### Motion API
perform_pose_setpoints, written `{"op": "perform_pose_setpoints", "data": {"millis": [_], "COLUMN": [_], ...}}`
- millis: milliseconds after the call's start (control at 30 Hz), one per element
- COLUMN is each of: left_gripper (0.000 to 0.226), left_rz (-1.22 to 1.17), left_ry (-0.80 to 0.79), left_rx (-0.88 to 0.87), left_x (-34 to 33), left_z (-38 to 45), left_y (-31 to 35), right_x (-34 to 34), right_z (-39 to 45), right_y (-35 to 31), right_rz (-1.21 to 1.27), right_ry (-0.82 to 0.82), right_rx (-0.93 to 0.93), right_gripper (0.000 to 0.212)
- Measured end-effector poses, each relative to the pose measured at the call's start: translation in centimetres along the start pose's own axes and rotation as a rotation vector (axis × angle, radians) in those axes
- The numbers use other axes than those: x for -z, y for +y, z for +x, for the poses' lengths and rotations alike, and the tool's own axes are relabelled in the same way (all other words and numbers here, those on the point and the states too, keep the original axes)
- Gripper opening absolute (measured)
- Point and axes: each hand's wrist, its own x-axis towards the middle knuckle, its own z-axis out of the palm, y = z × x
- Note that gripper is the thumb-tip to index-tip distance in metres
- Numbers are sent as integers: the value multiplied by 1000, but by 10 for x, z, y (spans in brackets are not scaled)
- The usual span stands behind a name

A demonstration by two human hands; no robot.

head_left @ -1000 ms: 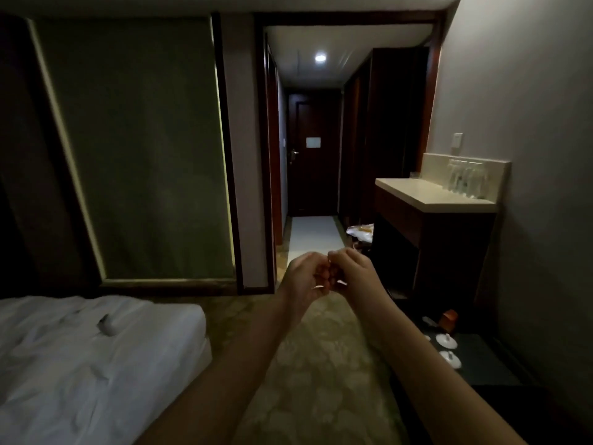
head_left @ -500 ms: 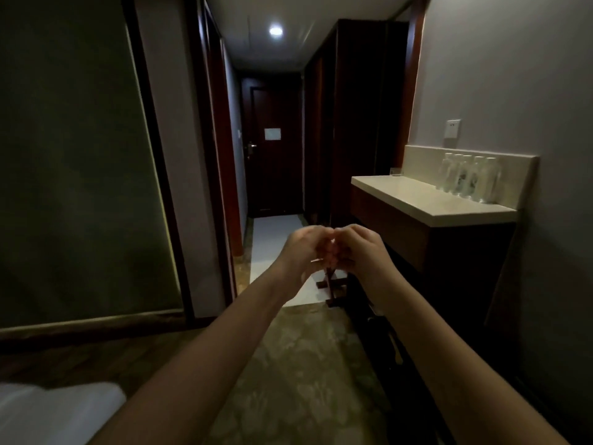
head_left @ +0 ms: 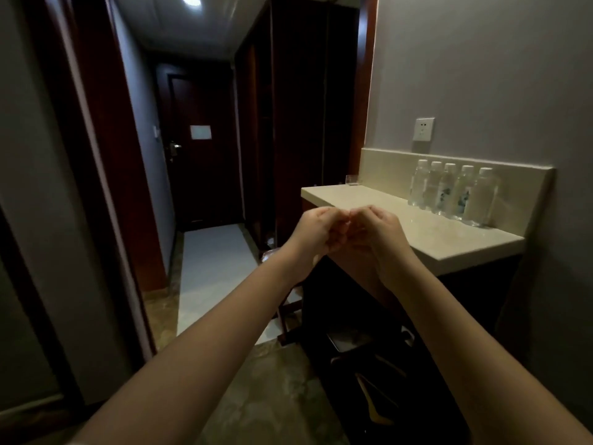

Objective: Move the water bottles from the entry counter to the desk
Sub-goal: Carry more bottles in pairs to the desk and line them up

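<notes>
- Holding both hands together, left hand (head_left: 316, 232) and right hand (head_left: 373, 234), fingers curled, gripping nothing I can see.
- Five water bottles (head_left: 454, 192) stand upright on the table (head_left: 417, 232), ahead-right; right hand nearer.

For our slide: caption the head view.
Both hands, left and right, meet before a counter holding five water bottles.

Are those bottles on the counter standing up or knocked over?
Upright: all five water bottles stand in a row, caps up, on the counter.
</notes>
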Motion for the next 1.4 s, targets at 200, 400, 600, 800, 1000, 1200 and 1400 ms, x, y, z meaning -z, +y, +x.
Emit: {"op": "perform_pose_setpoints", "data": {"millis": [200,400,600,800,1000,1200,1400], "left_gripper": [16,24,20,23,19,21,24], "left_rz": [-27,-46,-77,-136,-128,-161,-257], "left_ry": [-55,-117,-218,-415,-683,-692,-628], "left_rx": [7,-3,0,31,4,41,98], "left_x": [29,68,92,76,29,-10,-36], "left_z": [147,269,384,475,535,603,685], "left_y": [-18,-39,-64,-79,-107,-125,-144], "right_x": [-5,-22,-37,-15,42,95,144], "right_z": [143,256,353,423,469,533,596], "right_y": [31,66,99,113,130,151,171], "right_rz": [-23,-32,-12,-84,-161,-202,-195], "right_ry": [85,142,307,495,705,798,868], "right_rx": [11,10,14,-4,-44,-51,-78], "right_gripper": [18,17,20,25,22,18,20]}}
